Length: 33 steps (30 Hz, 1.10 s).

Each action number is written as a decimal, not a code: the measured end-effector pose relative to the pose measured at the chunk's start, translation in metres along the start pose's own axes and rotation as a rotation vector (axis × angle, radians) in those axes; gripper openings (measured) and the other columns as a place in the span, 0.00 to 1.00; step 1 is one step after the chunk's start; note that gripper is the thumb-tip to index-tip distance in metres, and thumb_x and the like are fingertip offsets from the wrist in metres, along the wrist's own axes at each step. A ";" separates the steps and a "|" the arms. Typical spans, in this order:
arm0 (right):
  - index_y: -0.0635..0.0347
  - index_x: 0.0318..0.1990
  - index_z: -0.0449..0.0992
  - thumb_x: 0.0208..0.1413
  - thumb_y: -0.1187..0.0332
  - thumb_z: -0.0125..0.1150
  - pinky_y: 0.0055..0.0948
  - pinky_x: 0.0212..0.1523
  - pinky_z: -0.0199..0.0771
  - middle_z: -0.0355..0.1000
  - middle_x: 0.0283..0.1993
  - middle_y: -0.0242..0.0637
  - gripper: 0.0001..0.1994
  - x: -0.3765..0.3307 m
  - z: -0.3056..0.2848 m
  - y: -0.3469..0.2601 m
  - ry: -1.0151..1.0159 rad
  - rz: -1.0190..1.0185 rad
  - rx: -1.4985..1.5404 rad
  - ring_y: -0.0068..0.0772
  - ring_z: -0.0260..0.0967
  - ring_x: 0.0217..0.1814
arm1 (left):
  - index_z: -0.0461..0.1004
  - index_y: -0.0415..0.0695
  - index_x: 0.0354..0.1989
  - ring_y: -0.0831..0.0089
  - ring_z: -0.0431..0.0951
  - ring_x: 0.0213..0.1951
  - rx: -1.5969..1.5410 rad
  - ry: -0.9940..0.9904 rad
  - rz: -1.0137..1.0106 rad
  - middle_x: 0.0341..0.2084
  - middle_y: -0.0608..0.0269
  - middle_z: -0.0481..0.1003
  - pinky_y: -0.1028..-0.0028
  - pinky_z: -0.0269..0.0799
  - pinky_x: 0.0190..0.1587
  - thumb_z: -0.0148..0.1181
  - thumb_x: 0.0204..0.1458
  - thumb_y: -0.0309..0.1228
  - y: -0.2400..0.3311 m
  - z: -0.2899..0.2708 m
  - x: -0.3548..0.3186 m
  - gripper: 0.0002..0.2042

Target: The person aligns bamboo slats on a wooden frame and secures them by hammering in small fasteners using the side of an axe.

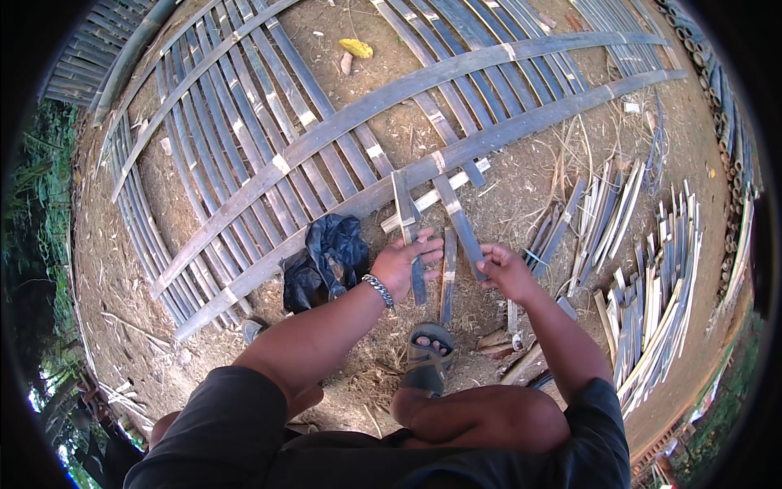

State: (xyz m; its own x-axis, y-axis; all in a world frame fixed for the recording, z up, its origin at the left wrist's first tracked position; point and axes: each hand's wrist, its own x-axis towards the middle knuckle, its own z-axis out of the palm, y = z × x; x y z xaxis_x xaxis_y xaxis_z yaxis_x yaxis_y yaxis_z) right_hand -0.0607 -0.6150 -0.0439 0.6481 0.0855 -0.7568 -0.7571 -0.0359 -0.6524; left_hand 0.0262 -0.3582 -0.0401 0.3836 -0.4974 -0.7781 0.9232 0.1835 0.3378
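My right hand [507, 274] is closed on the near end of a dark bamboo slat [462, 224], which slants up to the lower rail [456, 151] of a bamboo lattice. Just left of it, my left hand [397, 267], with a chain bracelet at the wrist, has its fingers spread across another bamboo slat [418, 287]. That slat's upper end reaches the same rail, and the fingers partly cover its middle. Between the hands lies a short bamboo strip [449, 275] on the ground. A pale strip [428, 201] passes crosswise beneath the slats near the rail.
A crumpled black plastic bag [336, 248] sits left of my left hand. Piles of split bamboo strips [664, 285] lie on the right. The large lattice [252, 122] stretches across the far ground, with a yellow leaf [356, 48] beyond it. My sandalled foot [428, 354] is below the hands.
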 end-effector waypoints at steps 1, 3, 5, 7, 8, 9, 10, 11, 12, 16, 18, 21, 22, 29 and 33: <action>0.62 0.63 0.70 0.67 0.71 0.59 0.27 0.41 0.81 0.75 0.44 0.32 0.19 0.005 0.000 -0.010 0.011 -0.007 -0.023 0.22 0.73 0.42 | 0.66 0.45 0.68 0.62 0.73 0.61 0.012 0.005 -0.005 0.62 0.54 0.72 0.50 0.73 0.58 0.57 0.67 0.37 -0.001 -0.001 0.000 0.23; 0.63 0.64 0.70 0.67 0.71 0.59 0.27 0.40 0.81 0.76 0.45 0.33 0.19 0.024 -0.006 -0.019 0.000 -0.066 -0.084 0.23 0.74 0.42 | 0.67 0.46 0.68 0.63 0.74 0.60 0.035 0.000 -0.028 0.62 0.55 0.73 0.50 0.73 0.58 0.57 0.67 0.36 -0.003 0.000 0.001 0.22; 0.63 0.64 0.69 0.67 0.71 0.59 0.27 0.40 0.81 0.76 0.45 0.33 0.20 0.041 -0.008 -0.023 -0.007 -0.085 -0.093 0.23 0.74 0.42 | 0.67 0.46 0.67 0.64 0.75 0.60 0.050 -0.004 -0.057 0.61 0.55 0.74 0.51 0.74 0.58 0.57 0.67 0.36 -0.007 0.000 0.000 0.22; 0.63 0.64 0.69 0.67 0.71 0.58 0.28 0.40 0.80 0.75 0.44 0.32 0.20 0.052 -0.008 -0.023 -0.003 -0.064 -0.051 0.23 0.73 0.43 | 0.67 0.46 0.67 0.64 0.76 0.59 0.080 -0.016 -0.059 0.60 0.56 0.75 0.52 0.74 0.58 0.57 0.67 0.36 -0.015 0.002 -0.003 0.22; 0.63 0.64 0.69 0.67 0.71 0.59 0.28 0.40 0.81 0.75 0.45 0.34 0.20 0.054 -0.007 -0.023 0.001 -0.068 -0.062 0.24 0.74 0.43 | 0.67 0.46 0.67 0.65 0.76 0.58 0.093 -0.019 -0.057 0.60 0.56 0.75 0.53 0.74 0.58 0.57 0.67 0.36 -0.017 0.002 -0.005 0.21; 0.64 0.64 0.69 0.67 0.70 0.59 0.28 0.41 0.81 0.76 0.46 0.35 0.20 0.055 -0.007 -0.023 0.007 -0.072 -0.073 0.25 0.74 0.44 | 0.67 0.46 0.67 0.65 0.76 0.58 0.109 -0.026 -0.066 0.59 0.56 0.76 0.54 0.74 0.57 0.57 0.67 0.36 -0.019 0.001 -0.006 0.21; 0.64 0.64 0.69 0.67 0.70 0.60 0.28 0.41 0.82 0.76 0.46 0.36 0.21 0.055 -0.007 -0.023 0.015 -0.075 -0.084 0.25 0.75 0.44 | 0.67 0.46 0.67 0.65 0.77 0.58 0.126 -0.034 -0.076 0.59 0.56 0.76 0.54 0.74 0.57 0.56 0.67 0.36 -0.020 0.000 -0.008 0.21; 0.63 0.65 0.69 0.67 0.70 0.59 0.28 0.42 0.82 0.76 0.46 0.36 0.21 0.053 -0.006 -0.024 0.007 -0.086 -0.077 0.26 0.75 0.44 | 0.67 0.46 0.67 0.65 0.77 0.58 0.138 -0.042 -0.086 0.59 0.57 0.76 0.55 0.75 0.57 0.56 0.67 0.36 -0.022 -0.002 -0.009 0.21; 0.63 0.65 0.68 0.67 0.70 0.59 0.28 0.42 0.82 0.76 0.46 0.36 0.20 0.048 -0.006 -0.024 0.001 -0.097 -0.069 0.26 0.75 0.45 | 0.67 0.46 0.67 0.65 0.77 0.58 0.145 -0.049 -0.086 0.59 0.57 0.76 0.57 0.75 0.57 0.56 0.68 0.37 -0.024 -0.003 -0.010 0.21; 0.60 0.66 0.68 0.67 0.71 0.58 0.29 0.44 0.82 0.76 0.46 0.35 0.20 0.011 -0.009 -0.022 -0.048 0.070 0.050 0.26 0.74 0.47 | 0.68 0.46 0.66 0.68 0.77 0.55 0.143 0.004 -0.070 0.57 0.58 0.77 0.59 0.76 0.53 0.55 0.68 0.36 -0.021 -0.008 -0.014 0.20; 0.58 0.63 0.71 0.67 0.71 0.58 0.33 0.47 0.81 0.76 0.47 0.34 0.18 -0.018 -0.012 -0.025 -0.004 0.115 0.024 0.28 0.74 0.48 | 0.71 0.46 0.65 0.72 0.79 0.48 0.127 0.052 -0.041 0.54 0.59 0.79 0.63 0.78 0.47 0.55 0.68 0.36 -0.019 -0.010 -0.013 0.19; 0.55 0.59 0.76 0.66 0.70 0.59 0.36 0.52 0.79 0.76 0.47 0.33 0.15 -0.049 -0.044 -0.036 0.068 0.064 -0.197 0.31 0.74 0.49 | 0.74 0.46 0.62 0.80 0.76 0.34 0.298 0.151 0.134 0.46 0.63 0.81 0.73 0.75 0.36 0.54 0.68 0.36 -0.020 -0.020 -0.001 0.17; 0.55 0.57 0.78 0.66 0.70 0.59 0.37 0.53 0.78 0.76 0.47 0.33 0.14 -0.057 -0.057 -0.040 0.090 0.027 -0.300 0.32 0.75 0.49 | 0.78 0.45 0.58 0.86 0.71 0.27 0.263 0.258 0.235 0.40 0.67 0.82 0.81 0.68 0.30 0.56 0.67 0.36 -0.022 -0.016 0.000 0.15; 0.55 0.41 0.78 0.60 0.68 0.67 0.30 0.49 0.72 0.75 0.40 0.30 0.05 -0.058 -0.079 -0.151 0.189 -0.426 -0.498 0.25 0.72 0.44 | 0.80 0.43 0.55 0.86 0.74 0.31 0.702 -0.007 0.294 0.41 0.63 0.83 0.81 0.73 0.35 0.66 0.61 0.35 0.008 0.036 -0.026 0.16; 0.57 0.37 0.76 0.60 0.67 0.68 0.22 0.40 0.68 0.73 0.38 0.25 0.07 -0.010 -0.042 -0.160 -0.011 -0.381 -0.387 0.19 0.68 0.39 | 0.80 0.39 0.51 0.85 0.75 0.31 0.575 -0.128 0.353 0.40 0.62 0.83 0.80 0.74 0.36 0.70 0.58 0.38 -0.026 0.076 -0.022 0.18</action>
State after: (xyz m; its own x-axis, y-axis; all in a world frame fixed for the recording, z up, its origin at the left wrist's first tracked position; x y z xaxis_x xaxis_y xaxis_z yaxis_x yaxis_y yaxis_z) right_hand 0.0574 -0.6516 0.0669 0.8682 0.1746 -0.4645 -0.3815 -0.3637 -0.8498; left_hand -0.0085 -0.4161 0.0085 0.6204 -0.5931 -0.5131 0.5701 -0.1083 0.8144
